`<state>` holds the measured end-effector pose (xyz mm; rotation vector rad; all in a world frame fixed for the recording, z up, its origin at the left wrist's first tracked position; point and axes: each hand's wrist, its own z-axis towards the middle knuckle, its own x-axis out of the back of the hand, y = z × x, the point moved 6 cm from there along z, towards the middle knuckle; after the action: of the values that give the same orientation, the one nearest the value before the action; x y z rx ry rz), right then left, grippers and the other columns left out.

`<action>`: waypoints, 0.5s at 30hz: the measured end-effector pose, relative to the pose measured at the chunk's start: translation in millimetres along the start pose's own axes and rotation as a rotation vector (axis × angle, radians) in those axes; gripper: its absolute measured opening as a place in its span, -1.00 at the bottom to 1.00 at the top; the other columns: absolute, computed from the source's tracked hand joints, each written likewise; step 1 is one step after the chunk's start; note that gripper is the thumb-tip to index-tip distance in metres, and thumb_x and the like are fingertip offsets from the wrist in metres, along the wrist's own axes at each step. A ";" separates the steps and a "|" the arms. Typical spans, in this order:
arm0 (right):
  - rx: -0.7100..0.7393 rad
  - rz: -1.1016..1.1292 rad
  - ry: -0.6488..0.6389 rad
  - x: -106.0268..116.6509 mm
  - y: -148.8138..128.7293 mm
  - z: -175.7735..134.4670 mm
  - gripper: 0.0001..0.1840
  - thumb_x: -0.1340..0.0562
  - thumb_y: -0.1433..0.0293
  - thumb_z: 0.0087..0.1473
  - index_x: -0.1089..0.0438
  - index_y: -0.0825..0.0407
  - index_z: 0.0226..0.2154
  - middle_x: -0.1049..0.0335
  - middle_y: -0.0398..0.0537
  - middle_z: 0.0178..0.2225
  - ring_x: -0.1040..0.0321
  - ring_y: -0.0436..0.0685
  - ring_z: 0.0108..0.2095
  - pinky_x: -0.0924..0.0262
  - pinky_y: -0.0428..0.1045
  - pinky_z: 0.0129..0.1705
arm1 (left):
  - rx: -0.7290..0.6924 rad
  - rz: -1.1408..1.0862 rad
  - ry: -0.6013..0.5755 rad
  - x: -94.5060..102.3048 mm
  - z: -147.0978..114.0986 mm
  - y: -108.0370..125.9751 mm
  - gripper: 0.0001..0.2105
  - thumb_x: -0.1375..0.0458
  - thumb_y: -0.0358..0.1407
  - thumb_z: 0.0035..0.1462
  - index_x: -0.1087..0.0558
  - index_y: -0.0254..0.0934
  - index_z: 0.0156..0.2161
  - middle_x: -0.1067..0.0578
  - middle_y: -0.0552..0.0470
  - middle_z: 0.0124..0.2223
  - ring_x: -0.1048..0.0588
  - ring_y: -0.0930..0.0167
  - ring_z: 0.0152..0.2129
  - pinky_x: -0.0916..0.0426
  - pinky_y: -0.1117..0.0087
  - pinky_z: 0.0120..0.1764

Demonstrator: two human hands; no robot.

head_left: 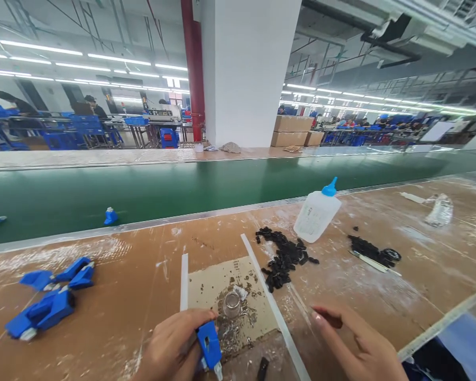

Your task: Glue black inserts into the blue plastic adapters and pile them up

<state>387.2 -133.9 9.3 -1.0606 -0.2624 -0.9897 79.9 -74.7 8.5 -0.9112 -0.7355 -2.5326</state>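
Observation:
My left hand [178,344] is closed around a blue plastic part [209,344] with a whitish tip pointing down. My right hand [353,338] has thumb and forefinger brought together on what looks like a thin pale stick [300,300], blurred and pointing up and left. Between the hands, a small clear round cup [232,305] sits on a stained cardboard sheet [210,280] with shiny spots around it. One small black piece [263,369] lies near the bottom edge, below the sheet. Just beyond the sheet's right side is a pile of small black pieces [281,259].
Several blue parts [51,301] lie at left; another blue part [110,216] rests on the green conveyor belt [143,185]. A translucent bottle with a blue nozzle [317,214] stands behind the black pile. More black pieces [367,248] and pale sticks lie at right. White strips [277,312] flank the sheet.

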 end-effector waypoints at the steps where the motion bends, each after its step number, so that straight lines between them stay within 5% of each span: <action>1: -0.028 -0.064 0.015 10.0 17.9 6.7 -0.66 -0.17 0.06 0.19 -0.51 -0.07 -0.29 -0.59 -0.08 -0.34 -0.54 0.15 -0.38 -0.45 -0.03 -0.29 | -0.010 0.005 -0.024 -1.2 -0.8 0.5 -0.70 -0.10 -0.46 0.14 -0.44 -0.20 -0.02 -0.66 0.06 -0.17 -0.65 0.44 -0.28 -0.51 0.54 -0.11; 8: -0.150 -0.464 0.128 81.1 148.0 82.7 -0.48 -0.02 0.04 0.13 -0.50 0.08 -0.37 -0.55 0.17 -0.42 -0.47 0.31 -0.46 -0.31 0.14 -0.47 | 0.011 -0.004 -0.003 -4.3 0.0 2.8 -0.76 -0.11 -0.40 0.20 -0.46 -0.15 -0.05 -0.67 0.10 -0.20 -0.65 0.47 -0.32 -0.51 0.59 -0.18; 15: -0.060 -0.495 -0.007 84.7 207.3 104.1 -0.71 -0.20 0.16 0.25 -0.44 0.00 -0.37 -0.49 -0.13 -0.38 -0.41 0.03 -0.42 -0.30 -0.03 -0.35 | 0.019 -0.006 -0.023 -7.4 -0.9 -3.6 -0.77 -0.13 -0.39 0.20 -0.44 -0.14 -0.04 -0.66 0.12 -0.19 -0.64 0.49 -0.29 -0.49 0.63 -0.17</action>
<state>624.5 -69.0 -12.4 -1.0770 -0.5199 -1.4427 83.1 -71.2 1.7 -0.9339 -0.7690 -2.5197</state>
